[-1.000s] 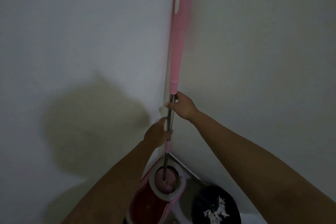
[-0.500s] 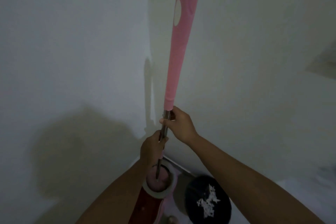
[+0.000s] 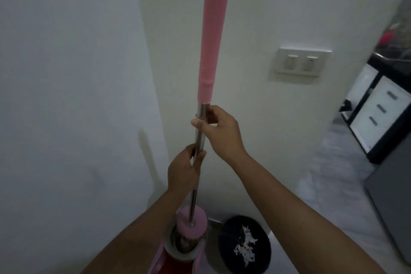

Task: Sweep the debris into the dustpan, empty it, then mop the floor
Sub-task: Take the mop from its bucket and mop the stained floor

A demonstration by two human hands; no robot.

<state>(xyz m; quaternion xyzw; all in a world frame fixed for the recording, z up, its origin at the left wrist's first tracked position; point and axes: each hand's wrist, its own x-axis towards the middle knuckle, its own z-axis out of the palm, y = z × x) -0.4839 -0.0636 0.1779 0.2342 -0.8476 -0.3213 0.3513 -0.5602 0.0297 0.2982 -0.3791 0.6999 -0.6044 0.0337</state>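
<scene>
I hold a mop upright in a room corner. Its pink grip runs up out of the frame and its steel shaft goes down to a pink mop head. The head sits at the spinner basket of a red and pink mop bucket on the floor. My right hand grips the shaft just below the pink grip. Lower on the shaft, my left hand is closed around it.
A black bin with white scraps inside stands right of the bucket. White walls meet in the corner behind the mop. A double light switch is on the right wall. A dark cabinet with white drawers stands at the far right.
The view has swung right, bringing the light switch and cabinet into sight. The mop head has risen a little in the spinner. Both hands keep their grip on the shaft.
</scene>
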